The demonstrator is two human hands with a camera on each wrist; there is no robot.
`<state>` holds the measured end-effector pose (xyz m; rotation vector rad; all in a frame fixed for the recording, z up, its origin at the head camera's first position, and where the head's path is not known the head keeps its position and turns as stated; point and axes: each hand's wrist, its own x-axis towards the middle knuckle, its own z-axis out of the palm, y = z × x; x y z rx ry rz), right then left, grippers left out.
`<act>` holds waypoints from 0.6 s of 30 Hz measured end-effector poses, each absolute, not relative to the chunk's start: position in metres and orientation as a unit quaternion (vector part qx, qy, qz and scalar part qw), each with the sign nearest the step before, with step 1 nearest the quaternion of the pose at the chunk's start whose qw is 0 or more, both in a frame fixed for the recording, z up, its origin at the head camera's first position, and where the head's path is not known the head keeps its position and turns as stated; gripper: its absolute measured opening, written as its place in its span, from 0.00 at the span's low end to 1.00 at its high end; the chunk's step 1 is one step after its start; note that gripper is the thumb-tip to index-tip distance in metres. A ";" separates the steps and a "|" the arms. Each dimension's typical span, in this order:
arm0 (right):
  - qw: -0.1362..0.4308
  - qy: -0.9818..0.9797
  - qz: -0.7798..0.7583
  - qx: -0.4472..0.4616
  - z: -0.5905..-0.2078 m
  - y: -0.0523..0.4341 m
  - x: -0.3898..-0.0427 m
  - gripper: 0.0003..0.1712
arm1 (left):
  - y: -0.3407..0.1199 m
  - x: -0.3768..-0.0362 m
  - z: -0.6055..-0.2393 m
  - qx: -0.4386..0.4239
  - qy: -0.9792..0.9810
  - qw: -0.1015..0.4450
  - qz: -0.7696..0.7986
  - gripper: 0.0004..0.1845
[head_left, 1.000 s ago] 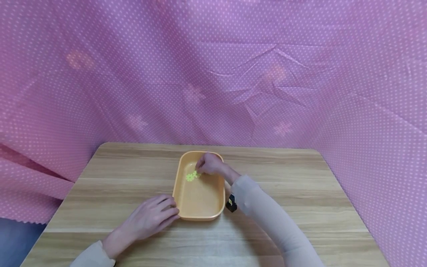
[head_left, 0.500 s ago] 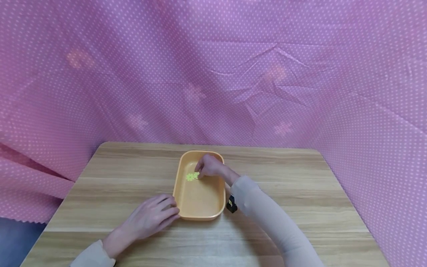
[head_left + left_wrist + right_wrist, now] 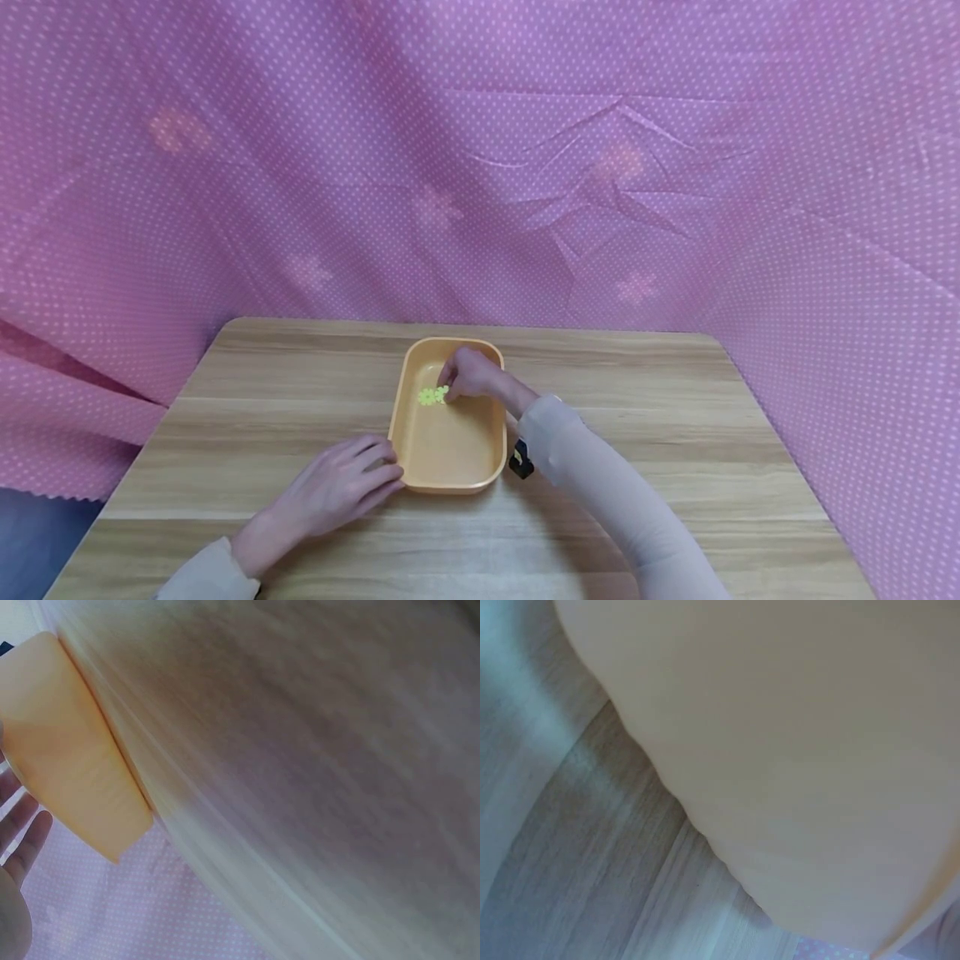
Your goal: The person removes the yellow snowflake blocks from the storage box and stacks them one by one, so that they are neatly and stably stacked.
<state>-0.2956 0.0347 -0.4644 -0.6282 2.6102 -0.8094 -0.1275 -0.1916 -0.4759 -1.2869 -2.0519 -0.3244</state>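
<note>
An orange-yellow rectangular tray (image 3: pixel 448 488) with rounded corners lies on the table. My left hand (image 3: pixel 341 487) rests beside its near left corner, fingers extended and touching the wall. In the left wrist view, the fingers (image 3: pixel 30 844) lie loosely along the tray's outside (image 3: pixel 79 754). Reaching over the right rim, my right hand (image 3: pixel 471 372) dips into the far half of the tray. Its curled fingertips pinch a small yellow-green flower-shaped piece (image 3: pixel 441 392), partly covered by them. A similar flower piece (image 3: pixel 427 397) lies just left of it on the tray floor.
Right of the tray, under my forearm, stands a small black object (image 3: pixel 521 460) with a yellow mark. The wooden table (image 3: pixel 300 367) has a pink dotted cloth (image 3: pixel 480 208) hanging behind and at its sides. The tray's wall fills most of the right wrist view.
My right hand has shifted slightly nearer and down inside the tray, and the flower piece at its fingertips has moved a little. My left hand and the tray stay put.
</note>
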 end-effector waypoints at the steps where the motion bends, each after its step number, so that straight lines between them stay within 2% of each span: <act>1: 0.168 0.918 -0.285 -0.220 -0.464 0.035 -0.295 0.12 | -0.192 -0.127 -0.476 -0.495 -0.789 0.342 -0.124 0.08; 18: 0.158 0.912 -0.296 -0.237 -0.457 0.036 -0.294 0.08 | -0.192 -0.128 -0.474 -0.493 -0.793 0.338 -0.119 0.07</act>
